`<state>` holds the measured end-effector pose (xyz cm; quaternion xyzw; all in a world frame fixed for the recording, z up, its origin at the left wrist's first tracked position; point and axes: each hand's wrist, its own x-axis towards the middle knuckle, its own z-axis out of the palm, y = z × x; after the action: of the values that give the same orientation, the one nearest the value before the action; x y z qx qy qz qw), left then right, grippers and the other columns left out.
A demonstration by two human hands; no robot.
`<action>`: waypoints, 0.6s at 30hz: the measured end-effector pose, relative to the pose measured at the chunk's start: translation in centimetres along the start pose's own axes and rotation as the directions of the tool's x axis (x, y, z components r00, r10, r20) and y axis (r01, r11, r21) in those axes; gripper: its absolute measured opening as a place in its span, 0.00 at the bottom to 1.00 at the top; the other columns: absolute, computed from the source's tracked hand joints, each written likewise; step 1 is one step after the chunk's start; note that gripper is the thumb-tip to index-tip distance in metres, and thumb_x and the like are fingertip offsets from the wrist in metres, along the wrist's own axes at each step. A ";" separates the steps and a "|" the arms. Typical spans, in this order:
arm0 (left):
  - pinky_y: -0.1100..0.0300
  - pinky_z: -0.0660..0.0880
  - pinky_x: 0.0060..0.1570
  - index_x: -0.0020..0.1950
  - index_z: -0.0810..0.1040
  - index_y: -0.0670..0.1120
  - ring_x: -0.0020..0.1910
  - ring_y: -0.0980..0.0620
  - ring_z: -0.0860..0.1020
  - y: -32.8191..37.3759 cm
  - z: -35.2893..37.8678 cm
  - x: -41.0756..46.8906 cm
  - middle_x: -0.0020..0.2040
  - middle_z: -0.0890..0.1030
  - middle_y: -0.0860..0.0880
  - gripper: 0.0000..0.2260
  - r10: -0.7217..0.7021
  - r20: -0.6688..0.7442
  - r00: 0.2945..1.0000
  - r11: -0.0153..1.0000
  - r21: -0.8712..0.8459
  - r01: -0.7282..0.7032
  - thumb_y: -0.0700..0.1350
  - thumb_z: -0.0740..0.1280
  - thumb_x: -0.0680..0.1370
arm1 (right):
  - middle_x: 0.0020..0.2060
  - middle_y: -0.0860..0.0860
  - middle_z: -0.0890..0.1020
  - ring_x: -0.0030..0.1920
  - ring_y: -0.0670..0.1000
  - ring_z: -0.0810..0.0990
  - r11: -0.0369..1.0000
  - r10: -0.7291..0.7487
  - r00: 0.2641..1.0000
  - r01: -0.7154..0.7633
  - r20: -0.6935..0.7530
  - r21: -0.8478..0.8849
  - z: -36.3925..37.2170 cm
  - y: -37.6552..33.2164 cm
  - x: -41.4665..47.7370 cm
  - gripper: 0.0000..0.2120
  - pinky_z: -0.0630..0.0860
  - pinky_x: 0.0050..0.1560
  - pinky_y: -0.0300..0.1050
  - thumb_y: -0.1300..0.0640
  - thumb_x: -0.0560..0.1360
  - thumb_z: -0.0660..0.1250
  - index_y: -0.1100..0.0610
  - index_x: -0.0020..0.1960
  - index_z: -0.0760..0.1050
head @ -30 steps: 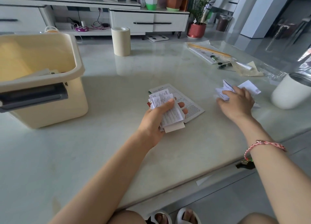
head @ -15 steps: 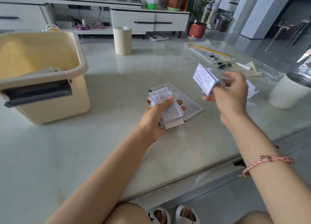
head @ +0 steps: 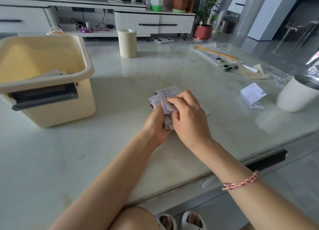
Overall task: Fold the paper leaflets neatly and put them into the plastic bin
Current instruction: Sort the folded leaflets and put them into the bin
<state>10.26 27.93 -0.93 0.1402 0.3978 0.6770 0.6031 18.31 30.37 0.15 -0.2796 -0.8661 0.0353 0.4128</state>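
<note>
Two hands clamp one wad of folded leaflets [head: 163, 98] mid-way across the counter [head: 112, 148]: left hand [head: 156, 125] grips beneath, right hand [head: 189, 119] pinches on top. It looks uneven, so a loose squeeze could spill sheets short of the plastic bin [head: 57, 113] at ten o'clock.

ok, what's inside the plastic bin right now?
Inside the plastic bin, pale folded paper pokes up by the front wall. The front rim covers the bin floor and the rest of that paper, so I can't count the pieces.

A glossy table [head: 172, 71] bears a cream roll [head: 127, 43], a white cup [head: 293, 98] and pens [head: 230, 68]; a red plant pot [head: 202, 32] stands beyond.
</note>
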 end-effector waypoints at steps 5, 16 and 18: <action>0.68 0.76 0.33 0.53 0.77 0.46 0.32 0.56 0.81 0.4 0.0 -0.4 0.34 0.83 0.49 0.32 -0.039 0.013 0.999 0.997 -0.062 0.040 0.67 0.44 0.77 | 0.38 0.57 0.77 0.37 0.59 0.78 0.999 -0.031 0.998 0.033 0.057 -0.028 0.0 0.2 -0.4 0.14 0.77 0.32 0.45 0.67 0.64 0.58 0.64 0.43 0.81; 0.62 0.80 0.37 0.64 0.73 0.43 0.40 0.53 0.82 0.1 0.1 -0.5 0.49 0.81 0.46 0.16 -0.034 0.014 0.999 0.996 -0.078 0.035 0.50 0.54 0.82 | 0.42 0.46 0.75 0.47 0.50 0.77 0.949 0.152 0.960 -0.208 0.234 0.237 -1.4 2.0 -0.3 0.19 0.72 0.50 0.38 0.62 0.68 0.56 0.61 0.50 0.82; 0.62 0.80 0.36 0.65 0.72 0.42 0.41 0.52 0.82 0.0 0.2 -0.6 0.50 0.81 0.45 0.17 -0.028 0.007 1.000 0.997 -0.071 0.028 0.49 0.55 0.82 | 0.41 0.47 0.76 0.45 0.46 0.77 0.930 0.153 0.955 -0.226 0.255 0.288 -1.5 2.5 -0.3 0.16 0.70 0.47 0.31 0.63 0.68 0.58 0.61 0.49 0.83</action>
<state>10.52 27.50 -0.60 0.1153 0.3736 0.6816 0.6185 20.73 32.10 0.21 -0.2872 -0.8597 0.2445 0.3444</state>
